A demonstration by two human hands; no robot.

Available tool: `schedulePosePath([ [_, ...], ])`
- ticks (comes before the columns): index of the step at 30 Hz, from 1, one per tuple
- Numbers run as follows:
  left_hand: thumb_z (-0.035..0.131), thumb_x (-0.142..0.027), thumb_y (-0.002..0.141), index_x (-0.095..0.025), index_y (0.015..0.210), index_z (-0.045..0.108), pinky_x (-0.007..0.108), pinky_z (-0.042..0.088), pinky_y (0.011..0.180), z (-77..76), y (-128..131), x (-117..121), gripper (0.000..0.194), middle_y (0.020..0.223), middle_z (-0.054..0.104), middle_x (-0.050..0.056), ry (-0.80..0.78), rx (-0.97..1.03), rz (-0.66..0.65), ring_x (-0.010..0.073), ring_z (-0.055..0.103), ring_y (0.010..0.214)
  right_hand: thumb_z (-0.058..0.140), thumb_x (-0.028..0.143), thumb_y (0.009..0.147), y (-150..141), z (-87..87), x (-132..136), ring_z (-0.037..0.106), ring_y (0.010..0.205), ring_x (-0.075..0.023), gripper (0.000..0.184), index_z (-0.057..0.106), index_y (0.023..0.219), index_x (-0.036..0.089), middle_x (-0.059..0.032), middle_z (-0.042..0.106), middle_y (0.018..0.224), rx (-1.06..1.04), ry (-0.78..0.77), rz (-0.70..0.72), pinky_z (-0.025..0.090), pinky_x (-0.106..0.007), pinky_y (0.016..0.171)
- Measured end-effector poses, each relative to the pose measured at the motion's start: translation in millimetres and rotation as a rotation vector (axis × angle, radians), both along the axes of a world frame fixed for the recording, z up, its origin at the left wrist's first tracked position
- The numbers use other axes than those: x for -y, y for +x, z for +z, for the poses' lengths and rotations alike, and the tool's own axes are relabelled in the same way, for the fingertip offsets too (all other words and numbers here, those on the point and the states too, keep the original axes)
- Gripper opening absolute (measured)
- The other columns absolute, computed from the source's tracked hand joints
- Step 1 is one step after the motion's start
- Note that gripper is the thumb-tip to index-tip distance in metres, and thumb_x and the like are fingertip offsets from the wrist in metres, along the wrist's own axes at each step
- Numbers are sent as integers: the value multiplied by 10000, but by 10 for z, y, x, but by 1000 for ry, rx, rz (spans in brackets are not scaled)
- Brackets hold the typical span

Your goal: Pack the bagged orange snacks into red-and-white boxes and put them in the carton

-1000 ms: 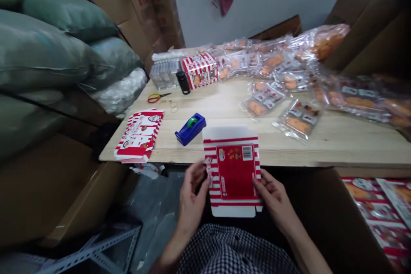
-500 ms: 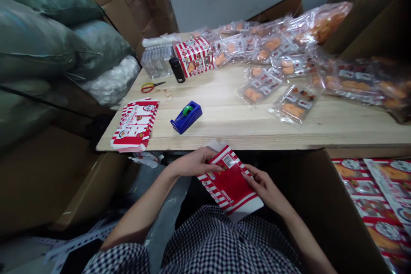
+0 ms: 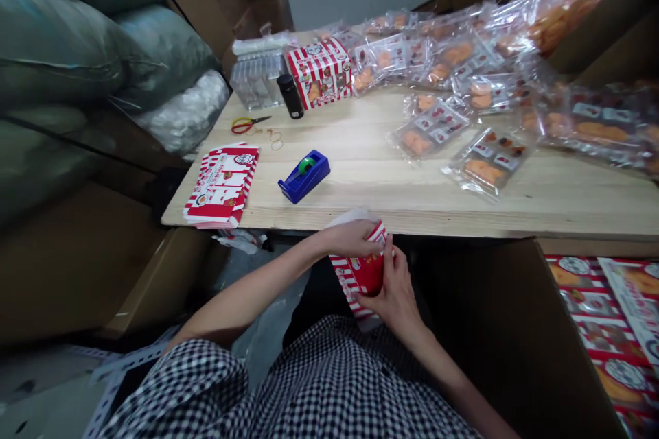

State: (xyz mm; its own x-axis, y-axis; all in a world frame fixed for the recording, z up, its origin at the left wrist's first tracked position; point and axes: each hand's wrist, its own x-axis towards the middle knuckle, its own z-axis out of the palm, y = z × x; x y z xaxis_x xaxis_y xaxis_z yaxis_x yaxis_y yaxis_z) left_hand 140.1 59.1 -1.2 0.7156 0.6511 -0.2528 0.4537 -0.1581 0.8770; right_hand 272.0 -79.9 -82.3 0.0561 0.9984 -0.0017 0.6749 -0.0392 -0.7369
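In front of my lap, just below the table's front edge, a red and white striped cardboard box (image 3: pixel 366 276) is held between both hands. My left hand (image 3: pixel 355 239) grips its upper end, fingers curled over the edge beside a pale flap. My right hand (image 3: pixel 395 288) clasps the box from the right, thumb on the printed face and fingers along the side. Part of the box is hidden behind the hands. Nearest on the table are a blue tape dispenser (image 3: pixel 305 177) with green tape and a stack of flat printed cartons (image 3: pixel 222 185).
On the wooden table (image 3: pixel 350 151) lie scissors (image 3: pixel 249 125), a black bottle (image 3: pixel 290 96), an assembled striped box (image 3: pixel 320 74) and several clear packs (image 3: pixel 487 161). An open carton (image 3: pixel 576 384) at right holds packed boxes. Large sacks (image 3: pixel 56 55) are piled at left.
My right hand has moved up and inward around the box, which now looks narrower and turned. My left hand has shifted to its upper corner. The view has tilted slightly.
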Motion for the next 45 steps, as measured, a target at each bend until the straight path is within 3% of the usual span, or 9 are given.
schedulePosePath([
  [3, 561, -212, 880, -147, 718, 650, 303, 490, 679, 42, 123, 20, 196, 705, 681, 62, 356, -124, -23, 190, 626, 674, 728, 285, 767, 45, -21, -54, 596, 1173, -357, 1050, 87, 1598, 298, -143, 541, 1333, -202, -36, -54, 519, -538, 952],
  [8, 592, -295, 932, -154, 1156, 626, 383, 509, 954, 75, -65, 325, 267, 1110, 699, 122, 688, 27, 464, 236, 657, 1054, 739, 337, 790, 263, -98, -105, 639, 1172, -282, 722, 451, 1445, 246, -95, 611, 1359, -709, -56, -110, 522, -442, 1017],
  [13, 538, -330, 969, -202, 1314, 558, 393, 486, 1044, -441, -421, 952, 369, 1280, 660, 117, 406, 158, 981, 217, 635, 1180, 791, 407, 761, 383, -205, -29, 721, 981, -273, 592, 560, 1280, 243, -76, 725, 1168, -919, -159, -209, 609, -421, 855],
  [18, 601, -414, 919, -193, 1369, 556, 386, 505, 1026, -904, -242, 1205, 503, 1326, 656, 109, -22, 175, 860, 244, 643, 1189, 761, 424, 805, 275, -200, -38, 666, 1145, -271, 686, 467, 1405, 268, -85, 651, 1325, -993, -180, -176, 565, -435, 967],
  [22, 703, -398, 844, -198, 1370, 559, 357, 532, 984, -701, -57, 1133, 581, 1260, 697, 87, -99, 296, 839, 238, 680, 1101, 734, 400, 843, 210, -84, -73, 595, 1264, -255, 830, 276, 1529, 314, -80, 530, 1473, -1006, -118, -211, 512, -431, 1050],
  [28, 669, -399, 873, -184, 1227, 651, 334, 569, 868, -376, -2, 1149, 415, 1127, 742, 71, -275, 436, 699, 233, 707, 965, 730, 394, 853, 256, 56, -29, 630, 1218, -253, 764, 321, 1495, 325, -67, 609, 1388, -1071, -199, -220, 517, -446, 1046],
  [34, 677, -430, 859, -159, 1106, 705, 353, 579, 803, -399, -47, 1177, 367, 999, 761, 77, -370, 491, 866, 242, 710, 884, 791, 410, 794, 439, 198, -67, 701, 1090, -282, 580, 560, 1311, 282, -85, 703, 1257, -1152, -344, -83, 563, -476, 958],
  [40, 724, -410, 828, -162, 1074, 717, 369, 580, 795, -409, -144, 1267, 350, 955, 764, 70, -484, 519, 764, 238, 718, 833, 918, 405, 610, 636, 117, -156, 752, 829, -257, 530, 698, 1057, 224, -66, 792, 985, -1159, -315, -53, 613, -402, 764],
  [45, 707, -406, 847, -164, 1178, 665, 386, 582, 831, -436, -197, 1240, 413, 1088, 749, 104, -488, 558, 768, 257, 726, 918, 873, 414, 683, 475, 27, -99, 751, 780, -242, 447, 690, 1038, 214, -54, 794, 947, -1149, -346, -108, 599, -409, 774],
])
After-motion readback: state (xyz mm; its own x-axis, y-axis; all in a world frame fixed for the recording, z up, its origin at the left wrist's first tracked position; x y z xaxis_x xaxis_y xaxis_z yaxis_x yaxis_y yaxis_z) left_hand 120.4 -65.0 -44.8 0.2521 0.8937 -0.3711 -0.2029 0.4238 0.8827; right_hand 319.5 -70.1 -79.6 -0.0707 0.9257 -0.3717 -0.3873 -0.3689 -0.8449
